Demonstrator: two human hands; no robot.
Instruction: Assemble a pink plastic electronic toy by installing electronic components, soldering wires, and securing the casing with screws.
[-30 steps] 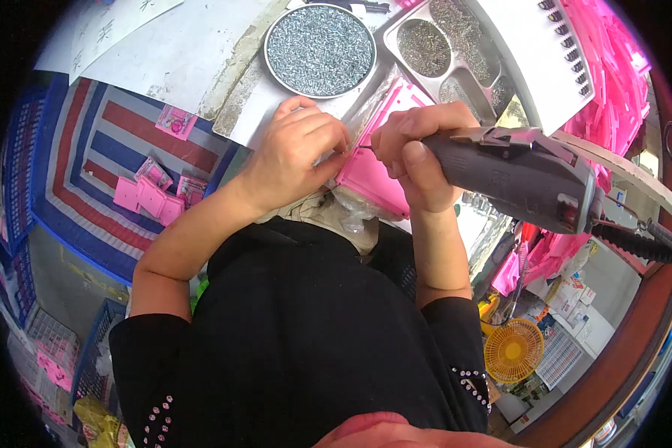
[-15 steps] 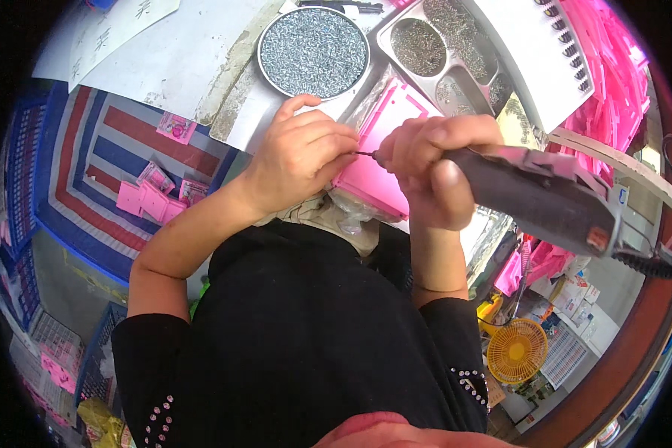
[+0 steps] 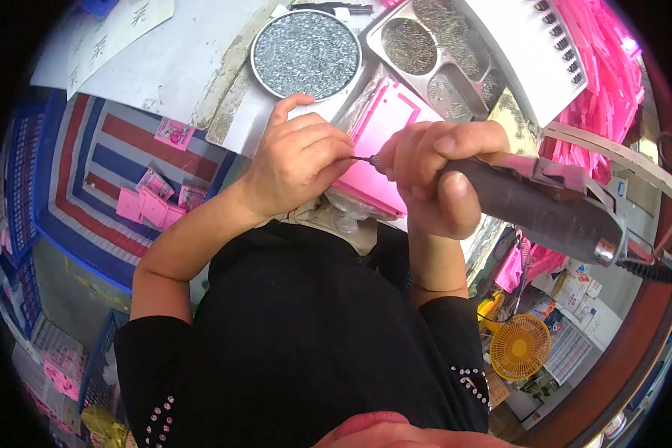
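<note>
My right hand (image 3: 433, 168) is wrapped round a dark electric screwdriver (image 3: 534, 201), held tilted with its thin bit pointing left. The bit's tip reaches the fingertips of my left hand (image 3: 299, 160). Those fingertips are pinched together, and whatever sits between them is too small or hidden to make out; the little finger stands away from the rest. Beneath and behind both hands lies a flat pink plastic part (image 3: 369, 175) with raised edges, partly covered by my right hand. Crumpled clear plastic film (image 3: 345, 213) shows along its near edge.
Beyond my left hand stands a round tray (image 3: 306, 56) full of small silvery metal pieces. A metal compartment tray (image 3: 455, 104) with small screws is to its right. Pink parts (image 3: 608, 82) pile up at far right. At left is a striped, blue-rimmed bin (image 3: 119, 168) holding pink pieces.
The rear end of the screwdriver has dipped slightly, and both hands have shifted only a little. The trays and pink part appear slightly displaced as the view moved.
</note>
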